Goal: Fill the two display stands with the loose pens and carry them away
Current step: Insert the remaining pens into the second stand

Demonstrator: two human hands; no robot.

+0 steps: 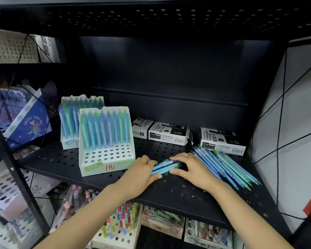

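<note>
Loose pens (224,166): a heap lies on the shelf (178,193) at right, not yet loaded. Front stand (106,141) has its back rows filled, front holes empty; rear stand (74,121) looks full (partly hidden). Judged about midway. Left hand (142,174) and right hand (188,168), fingers curled, together grip a small bundle of pens (166,167).

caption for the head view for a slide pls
Both hands, left hand and right hand, gather a small bundle of pens beside the half-filled front display stand.
</note>
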